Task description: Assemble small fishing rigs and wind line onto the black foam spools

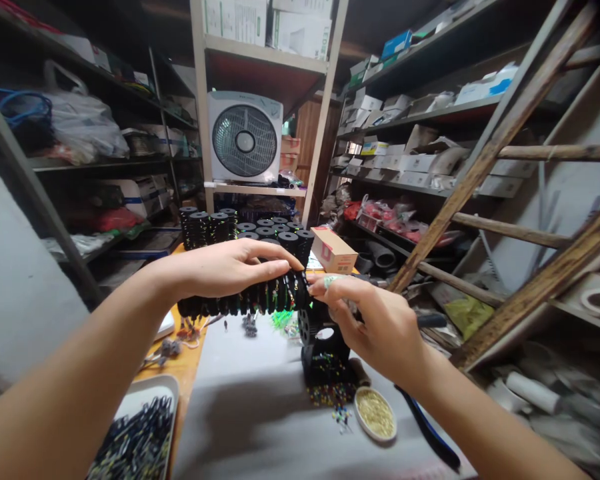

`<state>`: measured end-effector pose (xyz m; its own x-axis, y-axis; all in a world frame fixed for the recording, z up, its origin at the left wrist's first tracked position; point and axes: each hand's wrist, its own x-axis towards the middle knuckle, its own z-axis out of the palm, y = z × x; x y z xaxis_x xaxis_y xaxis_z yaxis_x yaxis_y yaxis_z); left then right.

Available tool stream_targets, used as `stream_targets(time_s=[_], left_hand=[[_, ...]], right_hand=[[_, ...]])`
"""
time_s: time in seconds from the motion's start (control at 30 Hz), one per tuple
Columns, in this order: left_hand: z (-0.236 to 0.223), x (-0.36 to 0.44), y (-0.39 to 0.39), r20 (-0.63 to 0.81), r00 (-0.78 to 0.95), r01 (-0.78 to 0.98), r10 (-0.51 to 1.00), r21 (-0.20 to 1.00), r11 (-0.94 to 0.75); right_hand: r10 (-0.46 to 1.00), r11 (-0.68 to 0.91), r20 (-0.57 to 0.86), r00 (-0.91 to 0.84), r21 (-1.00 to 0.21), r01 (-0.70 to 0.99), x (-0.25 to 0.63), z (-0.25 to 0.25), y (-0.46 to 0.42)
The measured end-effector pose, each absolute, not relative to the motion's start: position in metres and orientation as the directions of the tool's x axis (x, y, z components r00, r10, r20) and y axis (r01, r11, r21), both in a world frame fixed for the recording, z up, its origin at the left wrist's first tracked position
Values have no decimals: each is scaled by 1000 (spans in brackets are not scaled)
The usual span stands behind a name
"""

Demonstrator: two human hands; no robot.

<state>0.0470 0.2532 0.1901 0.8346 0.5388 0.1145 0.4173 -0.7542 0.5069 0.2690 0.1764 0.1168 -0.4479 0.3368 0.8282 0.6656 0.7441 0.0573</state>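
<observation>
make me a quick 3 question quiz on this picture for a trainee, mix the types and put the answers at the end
1. Multiple choice: what colour are the small pieces in the white oval dish?
a) black
b) gold
c) red

2. True or false: the wooden ladder stands on the left side of the picture.

3. Open question: which hand lies over the top of the row of black spools?

Key:
1. b) gold.
2. False; it stands on the right side.
3. The left hand; the right hand is at the row's visible right end.
</observation>
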Motion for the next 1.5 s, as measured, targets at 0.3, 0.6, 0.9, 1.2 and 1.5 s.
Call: stream_targets(time_s=[0.3,0.6,0.9,1.2,1.5], left_hand=[[189,47,254,130,841,403,526,497,-768],[190,48,253,137,837,403,530,502,-765],[189,47,252,117,828,420,549,520,-744],[187,45,255,136,832,411,538,500,-762],[187,45,254,136,836,407,532,496,-767]], right_hand=[[325,725,790,-520,145,673,269,111,178],[234,738,794,-561,230,634,262,110,176],[859,492,499,-113,-745,450,256,122,171],[926,367,364,-95,-815,448,251,132,176],[900,411,424,-101,-749,519,251,129,178]])
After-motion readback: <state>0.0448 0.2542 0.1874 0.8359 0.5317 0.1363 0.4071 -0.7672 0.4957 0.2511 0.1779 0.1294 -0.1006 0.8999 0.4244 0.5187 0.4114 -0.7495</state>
